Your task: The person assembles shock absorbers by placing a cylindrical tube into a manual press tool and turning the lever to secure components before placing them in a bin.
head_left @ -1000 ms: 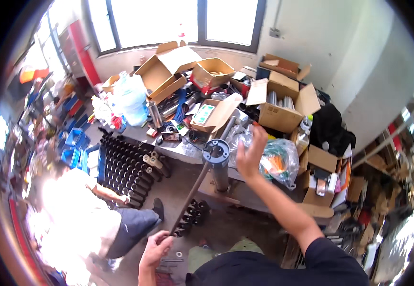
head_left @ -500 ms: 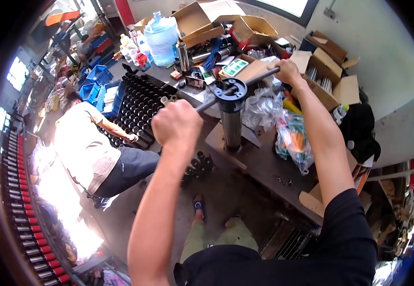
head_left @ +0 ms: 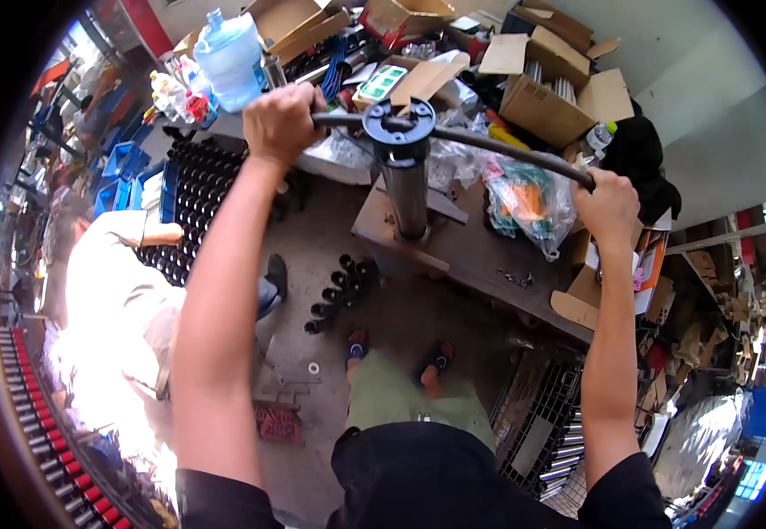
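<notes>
My left hand [head_left: 284, 123] is closed round the left end of a long dark bar [head_left: 508, 148]. Around its right end wraps my right hand [head_left: 608, 209]. The bar crosses the top of a black round flange with holes [head_left: 398, 150], and how it engages there is partly hidden. Below the flange, a shiny metal cylinder [head_left: 408, 201] stands upright at the edge of the dark workbench [head_left: 489, 256]. Beside the cylinder, a clear plastic bag [head_left: 533, 207] with orange and green contents lies on the bench.
Open cardboard boxes [head_left: 546, 106] and a large blue water bottle [head_left: 230, 62] crowd the back. Rows of black cylindrical parts [head_left: 202, 181] stand at left, near a co-worker in a light shirt [head_left: 118, 273]. More black tubes [head_left: 341, 286] stand on the floor. A wire basket [head_left: 533, 450] sits lower right.
The bar has turned clockwise: my left hand has moved away from me and my right hand closer. My view has shifted, and the co-worker appears farther left.
</notes>
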A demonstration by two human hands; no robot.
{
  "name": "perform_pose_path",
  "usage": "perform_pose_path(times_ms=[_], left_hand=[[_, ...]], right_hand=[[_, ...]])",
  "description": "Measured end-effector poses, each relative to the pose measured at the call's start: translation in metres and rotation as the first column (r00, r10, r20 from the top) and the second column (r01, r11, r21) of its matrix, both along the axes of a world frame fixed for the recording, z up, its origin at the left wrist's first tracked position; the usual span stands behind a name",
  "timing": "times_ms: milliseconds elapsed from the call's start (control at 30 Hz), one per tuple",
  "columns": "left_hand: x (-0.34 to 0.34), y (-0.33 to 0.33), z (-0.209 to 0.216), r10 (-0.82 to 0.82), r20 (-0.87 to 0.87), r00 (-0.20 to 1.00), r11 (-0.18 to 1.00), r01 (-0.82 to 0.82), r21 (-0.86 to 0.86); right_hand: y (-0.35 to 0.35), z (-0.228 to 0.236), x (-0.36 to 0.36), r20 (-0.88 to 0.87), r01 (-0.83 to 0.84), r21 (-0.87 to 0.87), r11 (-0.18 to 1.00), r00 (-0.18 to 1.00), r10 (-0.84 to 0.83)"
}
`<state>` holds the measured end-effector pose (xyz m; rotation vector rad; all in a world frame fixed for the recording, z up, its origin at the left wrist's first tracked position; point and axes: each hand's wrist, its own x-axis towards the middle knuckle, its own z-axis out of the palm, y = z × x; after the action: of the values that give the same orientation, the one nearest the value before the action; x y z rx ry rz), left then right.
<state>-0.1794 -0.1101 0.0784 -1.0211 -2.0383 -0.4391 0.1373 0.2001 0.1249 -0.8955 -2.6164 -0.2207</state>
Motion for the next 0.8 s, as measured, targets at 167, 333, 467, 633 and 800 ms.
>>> perform_pose_path(times_ms=[167, 333, 467, 633, 800], left_hand=[[-0.001, 0.009, -0.013, 0.0, -0.148, 0.989, 0.973, 0.034, 0.229], [-0.015, 0.014, -0.018, -0.208, -0.181, 0.961, 0.941, 0.247, 0.229], [-0.04, 0.023, -0.015, -0.34, -0.172, 0.925, 0.911, 0.369, 0.184], [-0.071, 0.054, -0.019, -0.462, -0.19, 0.866, 0.86, 0.49, 0.144], [-0.055, 0.06, -0.011, -0.353, -0.023, 0.935, 0.928, 0.353, 0.119]], right_hand=[[0.006, -0.007, -0.009, -0.083, 0.056, 0.151, 0.987, 0.996, -0.043], [0.002, -0.001, -0.001, -0.04, 0.24, 0.104, 0.965, 0.971, -0.237], [-0.049, 0.005, 0.018, 0.017, 0.363, 0.084, 0.928, 0.931, -0.365], [-0.143, -0.008, 0.046, -0.089, 0.469, -0.016, 0.883, 0.879, -0.469], [-0.166, -0.012, 0.056, -0.137, 0.472, 0.064, 0.879, 0.877, -0.461]])
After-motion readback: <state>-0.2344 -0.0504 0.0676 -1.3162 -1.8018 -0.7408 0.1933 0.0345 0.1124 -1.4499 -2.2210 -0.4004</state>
